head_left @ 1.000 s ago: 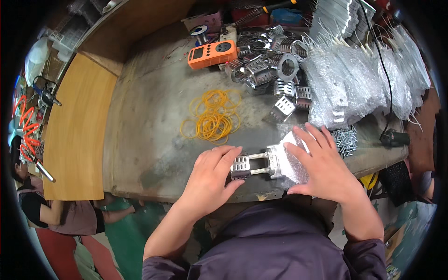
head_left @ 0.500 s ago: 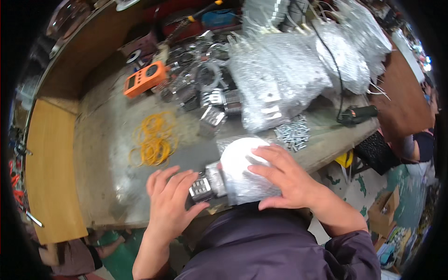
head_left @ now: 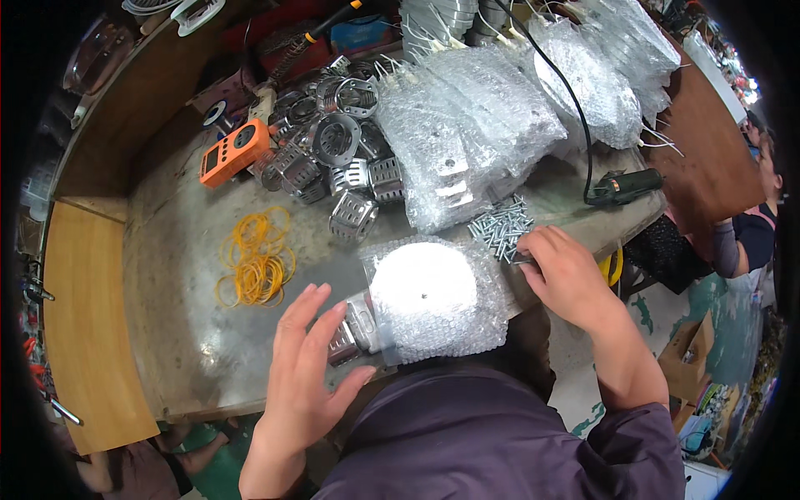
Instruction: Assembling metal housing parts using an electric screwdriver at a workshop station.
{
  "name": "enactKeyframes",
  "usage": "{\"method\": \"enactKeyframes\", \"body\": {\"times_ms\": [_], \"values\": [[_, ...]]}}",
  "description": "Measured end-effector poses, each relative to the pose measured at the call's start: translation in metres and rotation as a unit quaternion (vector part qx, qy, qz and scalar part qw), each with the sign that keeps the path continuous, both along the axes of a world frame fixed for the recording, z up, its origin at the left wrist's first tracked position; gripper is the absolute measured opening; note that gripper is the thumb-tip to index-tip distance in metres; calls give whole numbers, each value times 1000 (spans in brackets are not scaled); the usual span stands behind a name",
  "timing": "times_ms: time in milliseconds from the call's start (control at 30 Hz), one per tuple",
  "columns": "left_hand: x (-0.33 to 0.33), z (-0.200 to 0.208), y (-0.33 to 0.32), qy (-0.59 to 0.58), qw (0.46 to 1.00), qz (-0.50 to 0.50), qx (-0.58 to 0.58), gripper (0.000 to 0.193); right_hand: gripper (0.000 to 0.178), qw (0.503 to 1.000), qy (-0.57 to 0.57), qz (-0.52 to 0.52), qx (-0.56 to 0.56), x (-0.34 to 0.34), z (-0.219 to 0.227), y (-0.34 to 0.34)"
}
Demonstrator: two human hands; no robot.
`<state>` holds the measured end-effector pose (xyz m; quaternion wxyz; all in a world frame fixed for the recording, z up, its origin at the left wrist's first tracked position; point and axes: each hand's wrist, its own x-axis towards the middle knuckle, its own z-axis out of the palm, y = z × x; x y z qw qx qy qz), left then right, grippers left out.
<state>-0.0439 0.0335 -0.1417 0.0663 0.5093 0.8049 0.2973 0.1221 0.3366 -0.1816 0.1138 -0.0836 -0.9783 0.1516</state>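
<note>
A shiny round metal disc (head_left: 408, 283) with a small hole at its centre lies in a bubble wrap bag (head_left: 487, 327) at the table's front edge. Slotted metal housings (head_left: 361, 323) stand against the bag's left side. My left hand (head_left: 304, 367) is beside them, thumb and fingers spread, with nothing in its grasp. At the right, my right hand (head_left: 567, 271) has its fingertips drawn together at the edge of a pile of silvery screws (head_left: 500, 227). Whatever those fingertips pinch is too small to make out.
Loose yellow rubber bands (head_left: 260, 258) lie left of centre. Behind are an orange meter (head_left: 235, 152), a heap of slotted metal housings (head_left: 337, 137) and stacked bubble-wrapped pieces (head_left: 467, 125) with white wires. A dark green corded tool (head_left: 625, 186) rests near the right edge. Another person (head_left: 754, 233) is at far right.
My right hand has left the wrapped disc and moved right and away to the screws, uncovering the disc. My left hand stays by the slotted housings, its fingers still spread.
</note>
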Motion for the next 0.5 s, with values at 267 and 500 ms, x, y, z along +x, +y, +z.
{"method": "enactKeyframes", "body": {"times_ms": [267,500], "values": [[10,9,7,26,992,-49,113,77,28,980,69,-32,-183,1,9,-15],[-6,-13,10,-28,999,32,-23,90,28,912,93,185,-353,-77,9,-101]]}}
